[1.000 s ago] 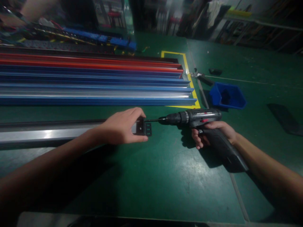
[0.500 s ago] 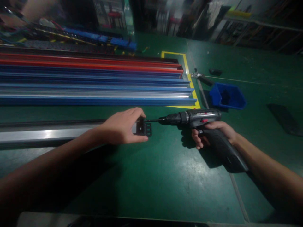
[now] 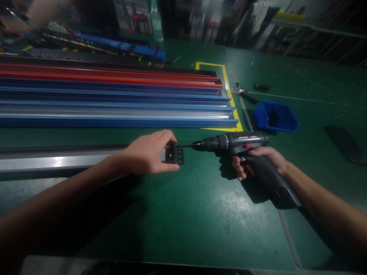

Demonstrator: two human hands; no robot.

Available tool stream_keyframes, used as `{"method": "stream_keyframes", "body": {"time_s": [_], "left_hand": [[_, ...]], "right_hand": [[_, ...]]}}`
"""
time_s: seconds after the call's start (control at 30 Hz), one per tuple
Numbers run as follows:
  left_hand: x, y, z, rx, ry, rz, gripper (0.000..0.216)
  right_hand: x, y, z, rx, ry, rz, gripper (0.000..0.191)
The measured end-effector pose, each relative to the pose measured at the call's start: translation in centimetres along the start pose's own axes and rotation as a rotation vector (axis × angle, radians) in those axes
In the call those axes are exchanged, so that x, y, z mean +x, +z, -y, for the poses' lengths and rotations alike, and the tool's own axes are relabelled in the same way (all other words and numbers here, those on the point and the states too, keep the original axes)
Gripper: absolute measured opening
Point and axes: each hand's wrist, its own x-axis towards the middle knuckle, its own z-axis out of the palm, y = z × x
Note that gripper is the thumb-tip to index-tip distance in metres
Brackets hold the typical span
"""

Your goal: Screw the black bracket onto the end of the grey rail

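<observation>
My right hand (image 3: 258, 162) is wrapped round the handle of a black cordless drill (image 3: 246, 141), fingers near the trigger. Its long thin bit (image 3: 185, 145) points left and meets the upper part of a black end cap (image 3: 171, 154) with a slotted tab. That cap sits at the right end of a silver and black metal profile (image 3: 57, 161) lying on the green table. My left hand (image 3: 151, 152) grips the cap from both sides, thumb on the near edge and fingers on the far edge. The screw tip itself, if any, is too small to make out.
Blue channel profiles (image 3: 120, 124) and red ones (image 3: 114, 76) lie side by side beyond my hands, ending by yellow tape (image 3: 236, 116). A blue bin (image 3: 282, 116) and a dark-handled tool (image 3: 249, 96) stand right. A co-worker's arm (image 3: 43, 13) shows at the far left.
</observation>
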Motion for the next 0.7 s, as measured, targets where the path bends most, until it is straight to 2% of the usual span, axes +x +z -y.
{"method": "stream_keyframes", "body": {"time_s": [0.27,0.7], "left_hand": [[0.07,0.50,0.77,-0.005,0.018,-0.026,0.072],[-0.05,0.45,0.66,-0.004,0.007,-0.029,0.072]], "right_hand": [[0.05,0.07,0.04,-0.012,-0.008,0.001,0.043],[-0.01,-0.13,0.04,0.005,0.004,-0.009,0.042]]}}
